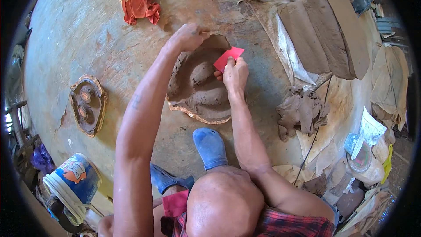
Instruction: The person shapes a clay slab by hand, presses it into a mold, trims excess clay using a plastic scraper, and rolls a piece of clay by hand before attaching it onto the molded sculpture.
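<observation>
Right hand (237, 73), clamped on red scraper (229, 58); left hand (189, 37), apart, at clay-lined mould's (202, 83) far side, grip unclear. Overpressing might gouge soft clay (210, 97).

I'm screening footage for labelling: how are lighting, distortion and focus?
In the head view throughout: fisheye curvature and black corners; pale sheen on the floor, upper left; a blown-out patch at the far left edge; right hand and red flat piece fairly sharp.

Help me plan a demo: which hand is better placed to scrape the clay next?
Likely the right hand: it holds the red card at the clay; the left hand shows no such card.
</observation>
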Motion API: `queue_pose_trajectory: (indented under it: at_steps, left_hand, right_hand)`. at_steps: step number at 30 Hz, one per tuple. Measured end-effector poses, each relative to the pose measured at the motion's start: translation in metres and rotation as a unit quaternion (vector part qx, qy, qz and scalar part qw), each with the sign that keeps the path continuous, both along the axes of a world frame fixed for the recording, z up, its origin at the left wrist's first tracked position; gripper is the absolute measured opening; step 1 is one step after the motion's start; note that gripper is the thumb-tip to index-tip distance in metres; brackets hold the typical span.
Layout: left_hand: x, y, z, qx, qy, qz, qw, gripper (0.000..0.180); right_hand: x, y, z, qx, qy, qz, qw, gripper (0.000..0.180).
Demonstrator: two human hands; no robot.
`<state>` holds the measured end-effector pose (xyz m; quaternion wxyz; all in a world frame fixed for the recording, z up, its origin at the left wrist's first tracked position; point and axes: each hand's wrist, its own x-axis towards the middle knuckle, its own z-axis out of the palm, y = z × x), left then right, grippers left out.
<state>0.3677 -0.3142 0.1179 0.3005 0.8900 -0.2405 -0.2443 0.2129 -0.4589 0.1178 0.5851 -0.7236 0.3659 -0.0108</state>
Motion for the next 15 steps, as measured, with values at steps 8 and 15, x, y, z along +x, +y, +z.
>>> queue_pose_trajectory:
  at_steps: [8,15]
  left_hand:
    - [0.007,-0.007,-0.014,-0.013,0.066,-0.013,0.998,0.04]
    - [0.006,0.001,-0.018,-0.047,0.086,-0.008,0.995,0.039]
  right_hand:
    - [0.011,0.011,-0.002,-0.008,0.035,0.044,0.998,0.03]
    - [0.015,0.027,-0.002,-0.008,0.064,0.08,0.995,0.031]
